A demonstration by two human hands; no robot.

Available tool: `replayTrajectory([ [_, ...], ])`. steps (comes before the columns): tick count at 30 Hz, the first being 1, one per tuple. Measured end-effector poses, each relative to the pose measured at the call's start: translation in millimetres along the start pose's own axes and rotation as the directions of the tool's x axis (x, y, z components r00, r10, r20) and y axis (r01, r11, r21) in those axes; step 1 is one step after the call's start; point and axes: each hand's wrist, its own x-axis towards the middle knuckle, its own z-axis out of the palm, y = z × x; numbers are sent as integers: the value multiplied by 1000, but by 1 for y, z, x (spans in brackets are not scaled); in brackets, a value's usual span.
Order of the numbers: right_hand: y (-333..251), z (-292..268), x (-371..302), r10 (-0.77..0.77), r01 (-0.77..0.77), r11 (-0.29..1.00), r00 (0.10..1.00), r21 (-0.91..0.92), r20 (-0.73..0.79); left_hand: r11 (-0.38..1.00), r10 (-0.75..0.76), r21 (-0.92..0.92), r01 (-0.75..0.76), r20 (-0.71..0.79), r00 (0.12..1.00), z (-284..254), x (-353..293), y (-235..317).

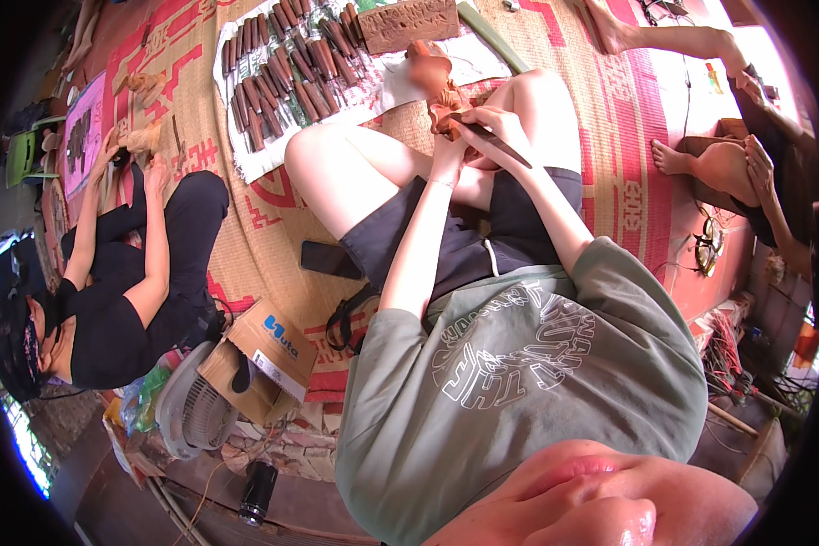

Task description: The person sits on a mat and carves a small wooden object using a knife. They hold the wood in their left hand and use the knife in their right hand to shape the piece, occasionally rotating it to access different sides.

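Observation:
Between my bent knees, my left hand (447, 156) is closed around the lower part of a reddish-brown carved wooden figure (444, 102). The figure's upper part is blurred. My right hand (500, 123) grips a carving chisel (498, 146) with a dark handle that slants down to the right. The chisel's working end meets the figure near my fingers, but its tip is hidden. Just beyond the figure lies a white cloth (250, 164) bearing several chisels (305, 64) in rows.
A carved wooden block (409, 25) and a green strip (493, 38) lie at the far side. Beside me are a phone (329, 259), a cardboard box (268, 350) and a fan (200, 409). A co-worker (123, 318) handles pale wood on the left; another person (755, 173) sits right.

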Motion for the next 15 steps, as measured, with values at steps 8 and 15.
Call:
replayTrajectory([
  [8, -3, 14, -4, 55, -38, 994, 984, 103, -170, 999, 5, 50, -2, -63, 998, 2, 9, -2],
  [15, -4, 16, 4, -37, 44, 998, 985, 40, -168, 998, 48, 48, -45, -52, 997, 5, 4, 5],
])
